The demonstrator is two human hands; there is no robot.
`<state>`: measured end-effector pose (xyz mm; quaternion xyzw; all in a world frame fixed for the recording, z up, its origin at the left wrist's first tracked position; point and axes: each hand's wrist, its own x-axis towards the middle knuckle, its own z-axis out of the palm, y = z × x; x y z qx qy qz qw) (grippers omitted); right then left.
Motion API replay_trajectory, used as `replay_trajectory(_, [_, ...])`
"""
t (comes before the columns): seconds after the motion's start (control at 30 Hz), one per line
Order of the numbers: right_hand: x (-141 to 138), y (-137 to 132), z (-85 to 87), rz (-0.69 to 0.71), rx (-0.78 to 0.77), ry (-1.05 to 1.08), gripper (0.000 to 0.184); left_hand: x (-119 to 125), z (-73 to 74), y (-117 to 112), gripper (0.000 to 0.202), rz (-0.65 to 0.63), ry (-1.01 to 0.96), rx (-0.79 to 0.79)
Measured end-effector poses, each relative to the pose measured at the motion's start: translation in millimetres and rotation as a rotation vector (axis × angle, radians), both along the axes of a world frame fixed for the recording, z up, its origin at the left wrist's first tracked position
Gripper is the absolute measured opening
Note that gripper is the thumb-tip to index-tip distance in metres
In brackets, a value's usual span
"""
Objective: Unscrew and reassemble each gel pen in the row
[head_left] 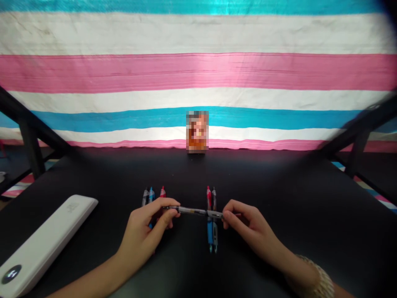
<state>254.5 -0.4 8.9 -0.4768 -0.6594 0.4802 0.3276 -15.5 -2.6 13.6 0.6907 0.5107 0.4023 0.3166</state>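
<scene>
A clear-barrelled pen with dark ends is held level between both hands, above the black table. My left hand pinches its left end between thumb and fingers. At the other end, the thumb and fingers of my right hand are closed on the pen by its grey clip. Beneath the pen lie a red pen and a dark pen, with a blue part and a grey clip nearer me. Several pens, including a blue one and another red one, are partly hidden behind my left hand.
A white power bank with a round dark display lies at the left of the black table. A small blurred-out picture or box stands at the back edge. Behind hangs a striped sheet, with dark slanted bars at both sides.
</scene>
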Motion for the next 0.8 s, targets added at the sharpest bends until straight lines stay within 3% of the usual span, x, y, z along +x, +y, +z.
replay_trajectory(0.1, [-0.1,-0.2,1.8,-0.015,-0.023,0.042,0.024,-0.4,0.1,-0.2,0.014,0.007,-0.005,-0.013])
replay_trajectory(0.27, [-0.1,1.0,-0.4,0.025,-0.044,0.012,0.041,0.3,0.7,-0.4,0.014,-0.006,-0.006,-0.013])
replay_trajectory(0.4, [0.3,2.1,-0.2,0.003,-0.051,0.047,0.032,0.1,1.2,-1.0,0.015,0.011,-0.01,-0.018])
replay_trajectory(0.53, [0.1,1.9,3.0,0.016,-0.08,0.03,0.047,0.0,2.3,-1.4,0.015,0.021,-0.008,-0.022])
replay_trajectory(0.7, [0.4,1.8,3.8,-0.022,-0.07,0.068,0.036,1.0,3.0,-1.4,0.015,0.027,-0.011,-0.027])
replay_trajectory(0.8, [0.9,2.7,3.8,-0.006,-0.085,0.071,0.042,1.8,3.1,-1.6,0.015,0.028,-0.015,-0.02])
